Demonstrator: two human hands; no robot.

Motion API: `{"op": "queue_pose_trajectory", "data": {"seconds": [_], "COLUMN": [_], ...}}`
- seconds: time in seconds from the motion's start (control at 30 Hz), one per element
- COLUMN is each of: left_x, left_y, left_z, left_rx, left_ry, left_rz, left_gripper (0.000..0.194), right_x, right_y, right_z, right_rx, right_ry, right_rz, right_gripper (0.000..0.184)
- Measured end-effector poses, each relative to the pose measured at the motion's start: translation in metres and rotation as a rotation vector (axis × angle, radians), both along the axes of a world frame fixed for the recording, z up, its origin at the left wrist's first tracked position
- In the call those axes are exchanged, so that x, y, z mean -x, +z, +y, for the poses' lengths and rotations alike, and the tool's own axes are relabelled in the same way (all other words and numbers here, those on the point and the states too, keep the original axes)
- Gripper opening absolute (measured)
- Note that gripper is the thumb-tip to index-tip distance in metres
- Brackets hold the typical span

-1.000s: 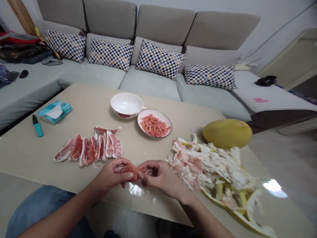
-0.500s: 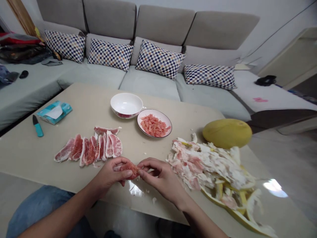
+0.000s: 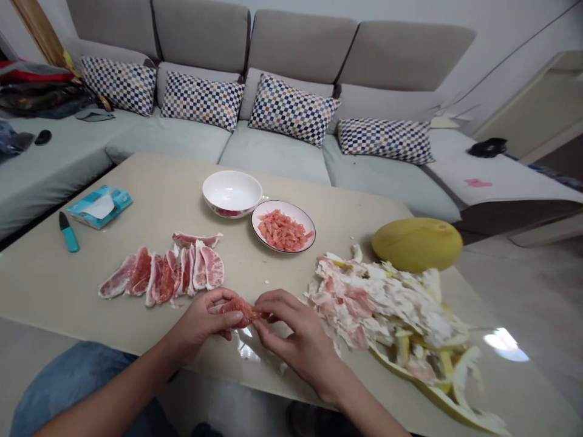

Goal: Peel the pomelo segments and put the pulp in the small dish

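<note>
My left hand (image 3: 207, 318) is wrapped round a red pomelo segment (image 3: 241, 311) above the near part of the table. At the segment's right end, the thumb and fingers of my right hand (image 3: 298, 334) pinch its tip; the exact contact is partly hidden. Several unpeeled pomelo segments (image 3: 166, 273) lie in a row to the left, with one more segment (image 3: 197, 240) across behind them. Beyond my hands, a small plate (image 3: 311, 243) with a dark rim holds peeled pink pulp (image 3: 283, 230). It stands against a white bowl (image 3: 232, 191).
On the right, a heap of torn membranes and pith (image 3: 378, 303) lies over yellow-green rind (image 3: 437, 397). A whole pomelo (image 3: 416, 244) rests behind it. At the far left are a tissue pack (image 3: 100, 206) and a knife (image 3: 69, 233). A grey sofa (image 3: 277, 152) borders the table (image 3: 164, 176).
My right hand has turned slightly, its fingers lifting and spreading a little at the segment's end. My left hand keeps its grip on the segment in nearly the same place.
</note>
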State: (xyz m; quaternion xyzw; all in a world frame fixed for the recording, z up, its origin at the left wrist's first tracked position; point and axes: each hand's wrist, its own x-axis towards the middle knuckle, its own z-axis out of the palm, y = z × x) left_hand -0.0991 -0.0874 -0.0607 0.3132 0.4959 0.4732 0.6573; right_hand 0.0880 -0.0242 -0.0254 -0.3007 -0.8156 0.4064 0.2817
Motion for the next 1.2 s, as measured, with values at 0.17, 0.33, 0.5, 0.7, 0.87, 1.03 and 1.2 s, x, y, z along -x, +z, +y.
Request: {"op": "queue_pose_trajectory", "data": {"seconds": [0.17, 0.33, 0.5, 0.7, 0.87, 1.03, 1.2], "left_x": [0.001, 0.003, 0.004, 0.001, 0.0, 0.002, 0.003], "left_y": [0.006, 0.008, 0.001, 0.0, -0.001, 0.0, 0.002], "left_z": [0.001, 0.002, 0.002, 0.001, 0.0, 0.0, 0.0], "left_rx": [0.07, 0.072, 0.079, 0.038, 0.033, 0.028, 0.014], "left_ry": [0.023, -0.02, 0.035, 0.089, 0.096, 0.049, 0.005], "left_rz": [-0.038, -0.137, -0.183, -0.187, -0.174, -0.191, -0.233], "left_gripper": [0.029, 0.026, 0.032, 0.026, 0.027, 0.029, 0.027], "right_x": [0.0, -0.006, -0.009, 0.005, 0.016, 0.012, 0.011], "right_y": [0.009, -0.003, -0.011, 0.004, 0.0, -0.003, 0.002], "right_z": [0.015, 0.103, 0.145, 0.041, 0.004, 0.011, 0.01], "right_rx": [0.072, -0.139, -0.249, 0.207, 0.392, 0.556, 0.682], "right_ry": [-0.044, -0.375, -0.483, -0.032, -0.053, 0.005, 0.045], "right_rz": [-0.007, -0.069, -0.107, -0.099, -0.075, -0.005, 0.004], "right_gripper": [0.01, 0.017, 0.023, 0.026, 0.023, 0.028, 0.032]}}
